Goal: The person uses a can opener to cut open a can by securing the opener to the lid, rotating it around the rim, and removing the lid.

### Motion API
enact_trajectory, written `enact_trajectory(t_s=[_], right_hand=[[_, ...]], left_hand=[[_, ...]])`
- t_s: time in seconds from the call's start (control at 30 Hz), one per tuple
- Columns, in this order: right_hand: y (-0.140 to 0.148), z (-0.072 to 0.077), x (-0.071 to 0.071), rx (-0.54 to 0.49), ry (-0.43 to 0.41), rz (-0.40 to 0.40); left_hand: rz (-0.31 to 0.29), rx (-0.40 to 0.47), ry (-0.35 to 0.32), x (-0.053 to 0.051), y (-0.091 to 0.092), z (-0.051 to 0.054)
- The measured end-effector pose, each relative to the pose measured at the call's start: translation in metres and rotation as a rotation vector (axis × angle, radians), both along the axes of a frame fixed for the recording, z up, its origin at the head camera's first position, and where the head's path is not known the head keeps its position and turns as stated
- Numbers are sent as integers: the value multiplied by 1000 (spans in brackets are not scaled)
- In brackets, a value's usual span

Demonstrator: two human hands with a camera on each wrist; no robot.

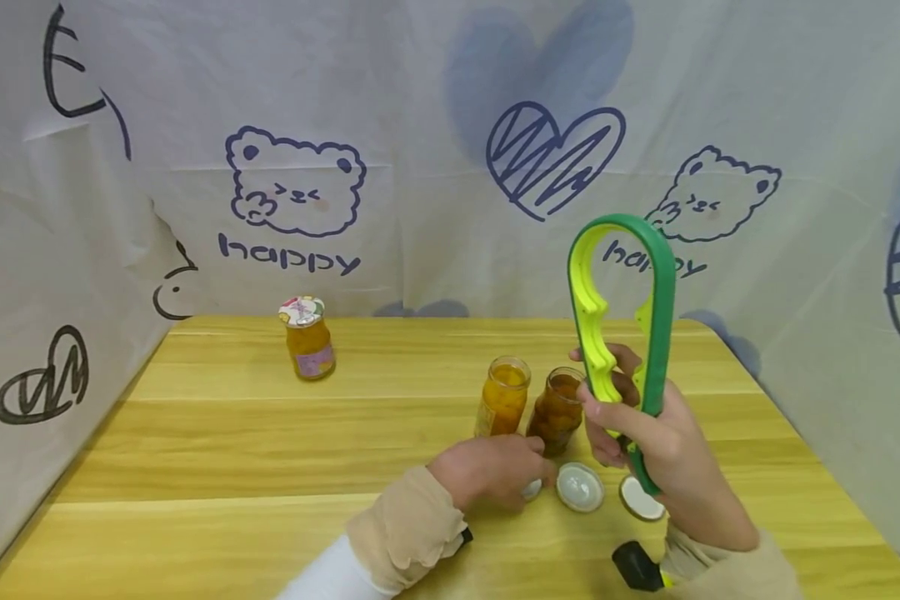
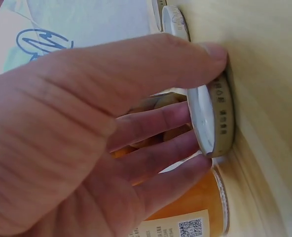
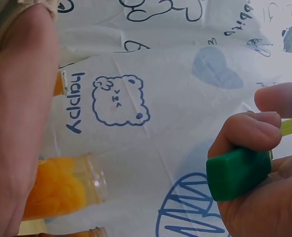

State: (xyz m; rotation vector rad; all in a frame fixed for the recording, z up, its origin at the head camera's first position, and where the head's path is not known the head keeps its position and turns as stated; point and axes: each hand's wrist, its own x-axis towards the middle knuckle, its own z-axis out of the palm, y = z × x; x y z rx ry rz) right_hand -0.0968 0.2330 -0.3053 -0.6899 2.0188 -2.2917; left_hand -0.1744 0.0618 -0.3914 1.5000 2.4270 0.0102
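Note:
My left hand (image 1: 491, 471) is low over the table in front of two uncapped glass jars. Its thumb and fingertips pinch the rim of a jar lid (image 2: 222, 118), which lies white inside up on the wood. Raised at the right, my right hand (image 1: 671, 437) grips a green and yellow jar opener (image 1: 664, 300) by its handles, loop upward. One uncapped jar (image 1: 506, 396) contains yellow-orange fruit; the other jar (image 1: 557, 415) looks dark brown. Two more lids, a white-lined lid (image 1: 580, 487) and another lid (image 1: 642, 499), lie between the hands.
A capped jar (image 1: 311, 343) of orange contents with a patterned lid stands at the back left. The wooden table (image 1: 217, 442) ends at a white cloth (image 1: 420, 167) with drawn bears and hearts, which hangs behind and at both sides.

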Motion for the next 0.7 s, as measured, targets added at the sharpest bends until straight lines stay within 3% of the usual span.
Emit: enact_trajectory(t_s=[0.1,0.3,0.43,0.53,0.7], right_hand=[[-2,-3,-2,24,12,-12],[-5,-5,-6,93,34,-22],[-6,-4,-7,142,39,-39],[-7,-3,-7,167,43,-58],[-8,-1,-7,201,25,-88]], left_hand=[[-12,14,16,1,-2,2],[-62,60,89,1,-5,15],[-72,98,50,-1,-12,30],[-43,137,-6,-2,-21,44],[-14,280,-35,-8,-42,64]])
